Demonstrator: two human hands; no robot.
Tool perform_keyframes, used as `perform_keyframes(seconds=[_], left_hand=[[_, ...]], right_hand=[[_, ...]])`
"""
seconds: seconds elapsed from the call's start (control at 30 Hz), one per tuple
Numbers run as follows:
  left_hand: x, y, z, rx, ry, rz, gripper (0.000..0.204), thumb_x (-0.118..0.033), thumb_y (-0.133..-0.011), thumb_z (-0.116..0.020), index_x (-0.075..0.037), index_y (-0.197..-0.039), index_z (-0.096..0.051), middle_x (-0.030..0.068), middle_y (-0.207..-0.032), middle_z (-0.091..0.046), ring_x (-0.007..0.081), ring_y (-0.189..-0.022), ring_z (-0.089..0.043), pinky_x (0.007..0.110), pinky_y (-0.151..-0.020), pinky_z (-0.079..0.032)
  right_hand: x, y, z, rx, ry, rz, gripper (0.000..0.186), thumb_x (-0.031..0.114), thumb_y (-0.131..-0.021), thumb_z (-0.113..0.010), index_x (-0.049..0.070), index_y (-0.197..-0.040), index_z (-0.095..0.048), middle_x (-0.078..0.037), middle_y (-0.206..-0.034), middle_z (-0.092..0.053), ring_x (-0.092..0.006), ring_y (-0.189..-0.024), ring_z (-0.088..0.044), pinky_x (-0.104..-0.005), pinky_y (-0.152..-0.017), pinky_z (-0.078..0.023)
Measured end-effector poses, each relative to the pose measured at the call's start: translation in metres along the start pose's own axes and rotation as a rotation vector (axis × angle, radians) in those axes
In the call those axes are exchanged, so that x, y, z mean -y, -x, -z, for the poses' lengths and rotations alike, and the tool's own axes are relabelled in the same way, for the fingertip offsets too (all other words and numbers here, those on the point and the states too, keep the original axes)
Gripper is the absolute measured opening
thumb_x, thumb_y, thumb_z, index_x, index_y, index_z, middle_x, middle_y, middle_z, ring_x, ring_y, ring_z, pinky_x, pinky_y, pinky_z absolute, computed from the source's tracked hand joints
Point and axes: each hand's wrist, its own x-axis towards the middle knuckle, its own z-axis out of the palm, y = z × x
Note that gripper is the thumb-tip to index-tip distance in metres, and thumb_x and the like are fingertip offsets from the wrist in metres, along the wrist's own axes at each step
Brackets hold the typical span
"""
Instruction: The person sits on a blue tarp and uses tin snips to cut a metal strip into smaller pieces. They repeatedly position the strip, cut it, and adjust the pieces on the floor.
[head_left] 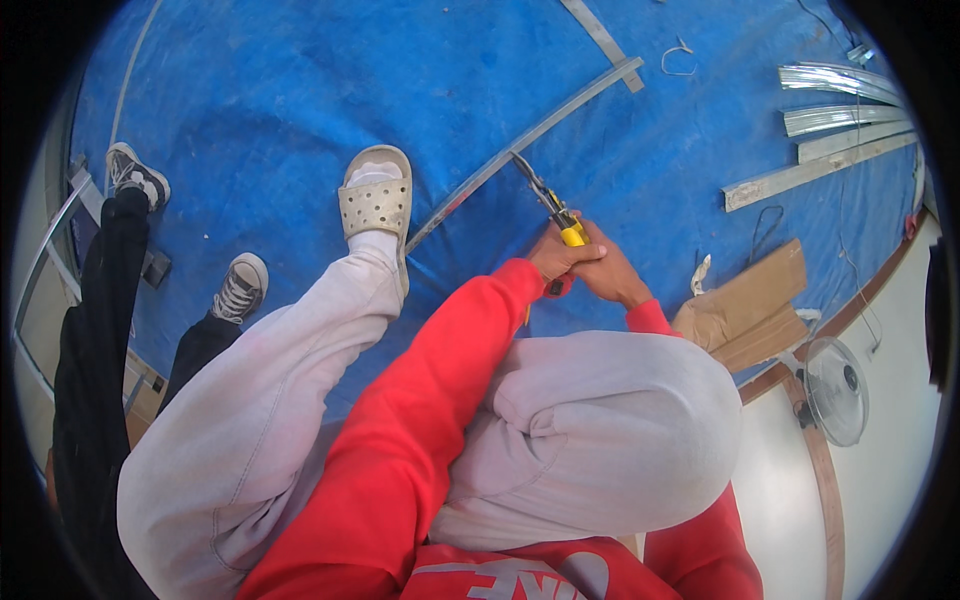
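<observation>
Both hands are closed round long-bladed metal snips (572,230) with yellow on the handles. My left hand (553,256) grips from the left and my right hand (610,268) from the right, the two overlapping. The tips of the blades meet or lie very near a long, thin metal channel (548,128), which runs diagonally across a blue tarp (480,70). My sandalled left foot (370,208) is at the channel's lower end. A short metal strip (594,30) crosses under or over its far end; I cannot tell which.
Several metal profiles (800,185) lie at the right, with brown cardboard (760,300) and wire nearby. A fan (835,390) stands at the lower right by a white panel. Another person's sneakered feet (238,288) and dark legs are at the left, beside a metal frame (48,245).
</observation>
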Motion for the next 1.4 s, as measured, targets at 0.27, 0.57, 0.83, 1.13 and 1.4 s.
perform_keyframes(seconds=[0.27, 0.57, 0.83, 1.13, 1.4], left_hand=[[-0.013, 0.004, 0.001, 0.041, -0.074, 0.034, 0.102, -0.029, -0.079, -0.093, -0.001, -0.155, -0.031, 0.0126, -0.135, -0.054, 0.0233, -0.126, -0.056, 0.037, -0.108, -0.047], [-0.029, 0.009, -0.006, 0.111, 0.002, 0.065, 0.065, -0.036, -0.087, -0.084, -0.005, -0.136, -0.053, 0.0078, -0.115, -0.065, 0.0165, -0.106, -0.064, 0.032, -0.091, -0.052], [-0.030, 0.012, -0.012, 0.102, 0.096, 0.020, 0.033, -0.031, -0.091, -0.078, -0.009, -0.113, -0.066, 0.0036, -0.103, -0.067, 0.0140, -0.093, -0.064, 0.030, -0.083, -0.052], [-0.029, 0.013, -0.014, 0.069, 0.131, 0.009, 0.034, -0.023, -0.091, -0.076, -0.007, -0.119, -0.065, 0.0054, -0.105, -0.067, 0.0159, -0.096, -0.065, 0.031, -0.085, -0.053], [-0.022, 0.011, -0.024, -0.087, 0.162, 0.013, 0.056, -0.021, -0.087, -0.080, -0.007, -0.136, -0.056, 0.0070, -0.115, -0.065, 0.0181, -0.106, -0.064, 0.033, -0.093, -0.053]], right_hand=[[0.014, 0.003, 0.006, 0.058, -0.061, -0.066, 0.075, 0.019, -0.080, -0.073, 0.001, -0.148, -0.047, -0.023, -0.120, -0.067, -0.0366, -0.112, -0.067, -0.0407, -0.095, -0.053], [0.030, 0.008, 0.016, 0.107, -0.082, -0.117, 0.076, 0.032, -0.083, -0.070, 0.005, -0.151, -0.047, -0.020, -0.119, -0.068, -0.0332, -0.107, -0.068, -0.0386, -0.092, -0.053], [0.042, 0.006, 0.025, 0.129, 0.036, -0.134, 0.059, 0.040, -0.085, -0.069, 0.002, -0.130, -0.063, -0.020, -0.106, -0.073, -0.0354, -0.099, -0.071, -0.0414, -0.086, -0.054], [0.057, 0.014, 0.029, 0.026, 0.204, -0.100, 0.063, 0.040, -0.086, -0.068, 0.001, -0.135, -0.061, -0.026, -0.112, -0.073, -0.0447, -0.102, -0.070, -0.0456, -0.088, -0.055], [0.052, 0.009, 0.030, 0.059, 0.229, -0.098, 0.069, 0.038, -0.087, -0.065, 0.004, -0.147, -0.054, -0.029, -0.112, -0.071, -0.0479, -0.104, -0.068, -0.0480, -0.089, -0.055]])
